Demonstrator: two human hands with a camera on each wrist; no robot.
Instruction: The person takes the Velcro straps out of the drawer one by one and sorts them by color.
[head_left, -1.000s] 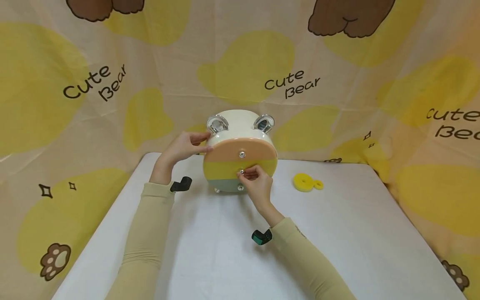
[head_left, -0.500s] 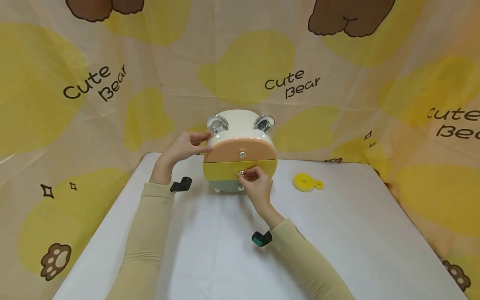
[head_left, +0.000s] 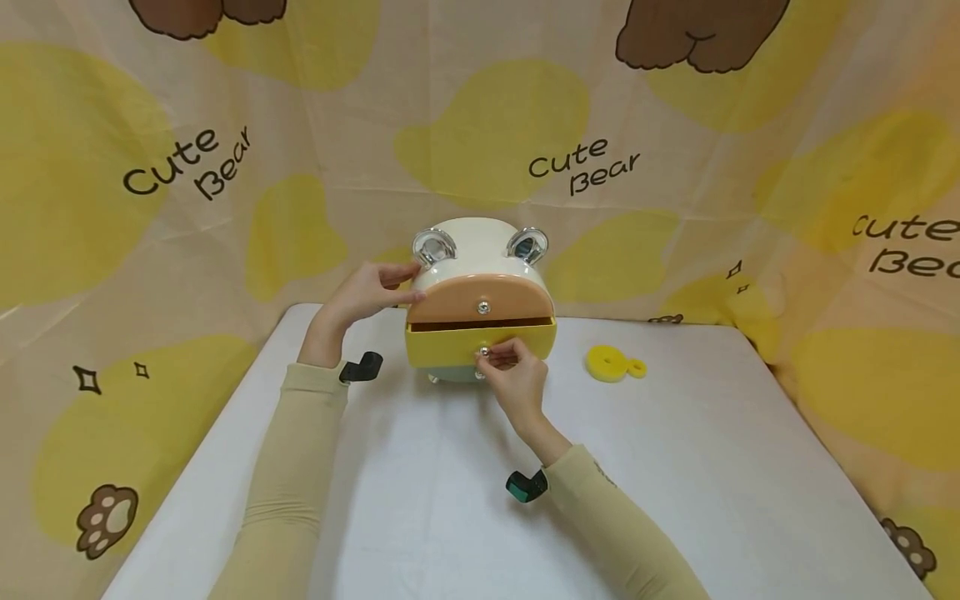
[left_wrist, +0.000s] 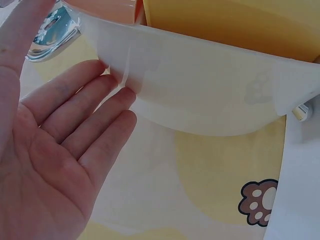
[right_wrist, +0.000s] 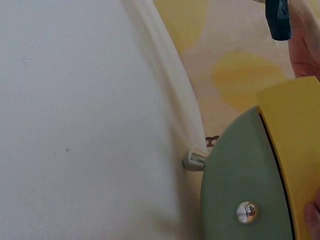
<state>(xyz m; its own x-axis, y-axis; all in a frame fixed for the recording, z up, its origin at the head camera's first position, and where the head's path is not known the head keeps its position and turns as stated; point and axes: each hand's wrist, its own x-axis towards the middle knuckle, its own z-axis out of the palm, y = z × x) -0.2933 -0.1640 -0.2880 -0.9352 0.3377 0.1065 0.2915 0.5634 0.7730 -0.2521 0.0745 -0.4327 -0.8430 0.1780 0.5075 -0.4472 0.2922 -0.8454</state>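
Note:
A small rounded chest of drawers (head_left: 480, 243) in cream stands at the back of the table, with silver ears on top. Its orange top drawer (head_left: 450, 304) is closed, and the green bottom drawer (right_wrist: 242, 160) is too. The yellow middle drawer (head_left: 438, 348) sticks out partway, a dark gap along its upper edge. My right hand (head_left: 517, 383) pinches this drawer's silver knob (head_left: 483, 352) between thumb and fingers. With fingers nearly straight, my left hand (left_wrist: 65, 125) touches the chest's left side, its thumb at the orange front's edge.
Two yellow rings (head_left: 609, 364), one large and one small, lie to the right of the chest on the white-covered table (head_left: 420, 500). A patterned cloth (head_left: 360, 125) hangs close behind the chest and along both sides.
The yellow middle drawer, flush with the front at first, has slid out towards me with my right hand on its knob. My left hand has stayed at the chest's side.

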